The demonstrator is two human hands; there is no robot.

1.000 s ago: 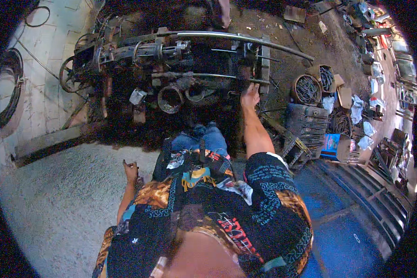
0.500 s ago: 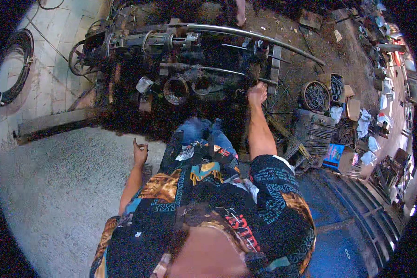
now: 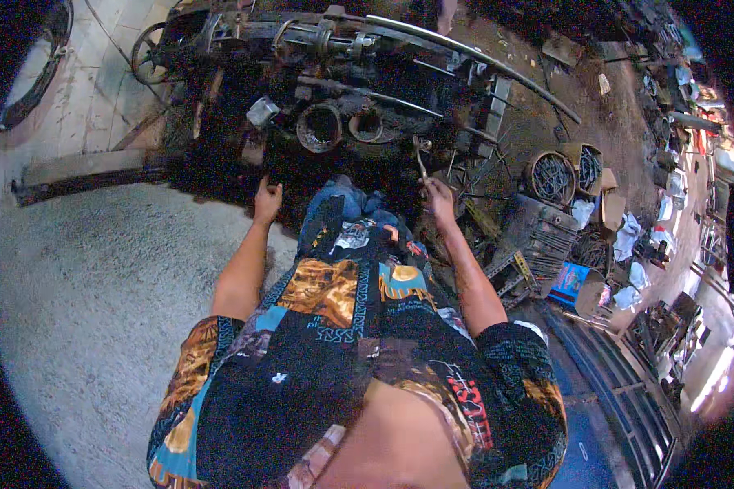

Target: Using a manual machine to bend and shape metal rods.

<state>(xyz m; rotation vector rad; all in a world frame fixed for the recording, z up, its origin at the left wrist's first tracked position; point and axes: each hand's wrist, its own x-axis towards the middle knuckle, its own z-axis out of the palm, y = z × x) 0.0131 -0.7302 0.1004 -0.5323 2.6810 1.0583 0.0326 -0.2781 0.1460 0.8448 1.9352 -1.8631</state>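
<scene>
I stand over a dark, greasy engine block (image 3: pixel 334 130) with two round cylinder bores showing on top. My right hand (image 3: pixel 437 196) is closed around a metal wrench (image 3: pixel 420 160) that points up toward the block's right side. My left hand (image 3: pixel 266 200) rests on the block's near left edge, fingers curled against the dark metal. Long metal rods and a curved bar (image 3: pixel 473 57) run across the machine behind the block.
A wheel (image 3: pixel 151 53) sits at the machine's far left and a wooden beam (image 3: pixel 90 171) lies on the concrete floor. Round baskets of metal parts (image 3: pixel 550 175), crates and scrap crowd the right. A coiled black hose (image 3: pixel 37 73) lies far left.
My right hand has drawn back from the rods toward me, now with the wrench in it. My left hand has risen from my side to the block's edge. The view has tilted.
</scene>
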